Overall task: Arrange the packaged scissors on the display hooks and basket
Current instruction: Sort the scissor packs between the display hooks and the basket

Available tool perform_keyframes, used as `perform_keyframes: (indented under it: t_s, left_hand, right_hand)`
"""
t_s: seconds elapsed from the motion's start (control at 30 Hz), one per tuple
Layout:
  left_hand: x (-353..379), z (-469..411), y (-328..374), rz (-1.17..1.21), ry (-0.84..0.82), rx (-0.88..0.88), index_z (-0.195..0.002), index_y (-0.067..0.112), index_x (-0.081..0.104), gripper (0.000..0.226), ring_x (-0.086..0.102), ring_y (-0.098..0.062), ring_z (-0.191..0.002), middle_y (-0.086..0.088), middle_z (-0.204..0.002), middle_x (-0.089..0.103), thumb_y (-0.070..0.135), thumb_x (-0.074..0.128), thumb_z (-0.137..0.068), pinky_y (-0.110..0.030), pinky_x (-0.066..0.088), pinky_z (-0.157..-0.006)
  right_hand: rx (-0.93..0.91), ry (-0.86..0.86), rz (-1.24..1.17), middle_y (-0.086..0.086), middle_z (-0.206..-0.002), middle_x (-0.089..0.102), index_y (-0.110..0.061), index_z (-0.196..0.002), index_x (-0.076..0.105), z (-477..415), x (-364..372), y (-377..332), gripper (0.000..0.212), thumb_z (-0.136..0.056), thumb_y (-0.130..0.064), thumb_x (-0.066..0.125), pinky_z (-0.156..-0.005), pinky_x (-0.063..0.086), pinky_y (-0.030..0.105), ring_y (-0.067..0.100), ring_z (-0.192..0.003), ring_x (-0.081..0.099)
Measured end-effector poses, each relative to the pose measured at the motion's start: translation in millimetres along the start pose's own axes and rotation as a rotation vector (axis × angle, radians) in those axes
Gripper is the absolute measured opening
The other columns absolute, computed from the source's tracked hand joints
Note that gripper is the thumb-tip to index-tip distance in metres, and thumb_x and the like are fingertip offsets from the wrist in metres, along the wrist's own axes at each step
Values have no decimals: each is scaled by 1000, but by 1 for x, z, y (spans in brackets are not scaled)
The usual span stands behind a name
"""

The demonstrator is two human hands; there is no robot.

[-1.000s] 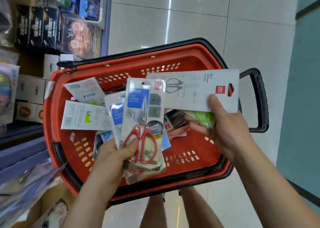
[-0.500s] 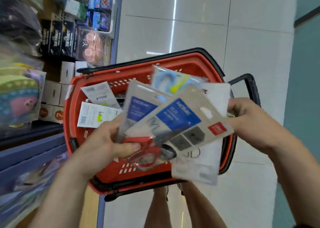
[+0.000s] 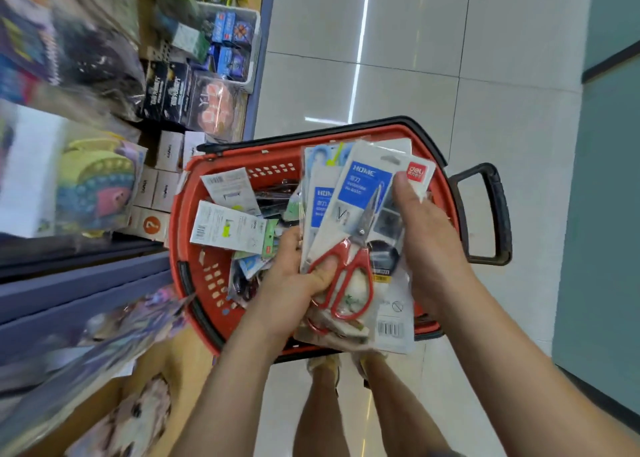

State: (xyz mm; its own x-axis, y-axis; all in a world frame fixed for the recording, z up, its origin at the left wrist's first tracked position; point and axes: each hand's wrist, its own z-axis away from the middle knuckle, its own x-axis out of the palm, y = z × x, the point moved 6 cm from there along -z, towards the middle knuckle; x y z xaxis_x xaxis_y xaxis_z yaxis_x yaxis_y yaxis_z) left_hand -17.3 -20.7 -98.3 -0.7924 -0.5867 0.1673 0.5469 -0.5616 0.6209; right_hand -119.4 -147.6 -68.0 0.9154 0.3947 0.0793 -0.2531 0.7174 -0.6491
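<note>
Red-handled scissors packs (image 3: pixel 349 234) sit fanned above the basket (image 3: pixel 194 248) — long axes running away from the person, hang-holes at the far end. The left hand (image 3: pixel 294 283) clamps their handle ends; the right hand (image 3: pixel 426 234) pinches the top card's right edge, nearer the hang-holes.

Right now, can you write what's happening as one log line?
left hand: holds scissor packs | right hand: steadies top pack | red basket: below, more packs inside
</note>
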Motion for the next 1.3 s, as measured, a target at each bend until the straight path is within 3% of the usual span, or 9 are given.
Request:
perform_keyframes:
  t_s: [0.23, 0.43, 0.57, 0.7, 0.83, 0.93, 1.1, 1.2, 1.3]
  left_hand:
    - [-9, 74, 38, 202, 237, 80, -115, 19, 66, 39, 74, -23, -89, -6, -104, 75, -8, 58, -88, -30, 58, -65]
    - [-18, 143, 80, 286, 489, 206, -111, 25, 67, 35, 72, -26, -96, -3, -104, 75, -3, 60, -91, -43, 57, -82]
    - [16, 178, 109, 303, 577, 311, -114, 18, 65, 34, 70, -31, -100, -9, -106, 74, 0, 66, -85, -59, 51, -93]
    - [37, 225, 131, 319, 667, 468, -100, 25, 70, 40, 69, -28, -92, -5, -101, 75, -2, 59, -72, -56, 55, -86]
    - [41, 271, 133, 398, 671, 523, -106, 28, 72, 51, 70, -24, -99, -1, -106, 75, -16, 56, -85, -41, 58, -78]
    - [40, 304, 130, 445, 644, 537, -126, 12, 64, 47, 66, -32, -110, -11, -120, 69, -12, 51, -88, -38, 59, -79]
    - [31, 368, 115, 506, 752, 553, -140, 30, 50, 42, 60, -12, -121, 9, -130, 64, 30, 54, -98, -38, 47, -104]
    - [24, 418, 106, 430, 875, 651, -136, 42, 40, 51, 61, 1, -114, 20, -123, 64, 13, 57, -98, -20, 50, -94]
    - [8, 468, 68, 453, 1085, 652, -129, 40, 55, 44, 63, -7, -114, 8, -126, 65, 23, 68, -90, -36, 52, -98]
  right_hand:
    - [-328, 190, 208, -12, -112, 72, -21, -122, 67, 53, 5, -51, 26, -103, -19, 48, -91, 52, 22, 2, -107, 66]
    - [-815, 247, 262, -21, -150, 35, -25, -149, 33, 137, -15, -152, 76, -86, 1, 67, -119, 31, 33, 1, -141, 35]
    - [-606, 44, 372, -10, -111, 70, -28, -116, 68, 172, 28, -143, 38, -81, -20, 79, -91, 54, 34, 6, -101, 67]
    - [-538, -30, 536, -6, -92, 67, -31, -82, 63, 195, 26, -139, 28, -66, -37, 85, -76, 48, 28, 10, -84, 63]
    - [-405, -404, 599, -8, -108, 64, -38, -100, 47, 219, 39, -150, 56, -58, -36, 85, -86, 56, 43, 15, -97, 66]
    - [-300, -743, 537, -16, -119, 64, -46, -128, 39, 251, 62, -155, 82, -72, -6, 85, -81, 59, 27, 4, -98, 69]
    - [-436, -823, 496, -7, -125, 68, -37, -131, 53, 310, 100, -142, 76, -70, -7, 86, -92, 56, 33, 15, -115, 65]
    - [-467, -890, 468, -3, -126, 67, -32, -134, 53, 350, 117, -119, 72, -73, -6, 83, -99, 52, 43, 19, -118, 64]
    - [-403, -1009, 489, -3, -124, 69, -33, -130, 54, 396, 131, -83, 60, -81, -7, 77, -102, 49, 51, 21, -115, 65]
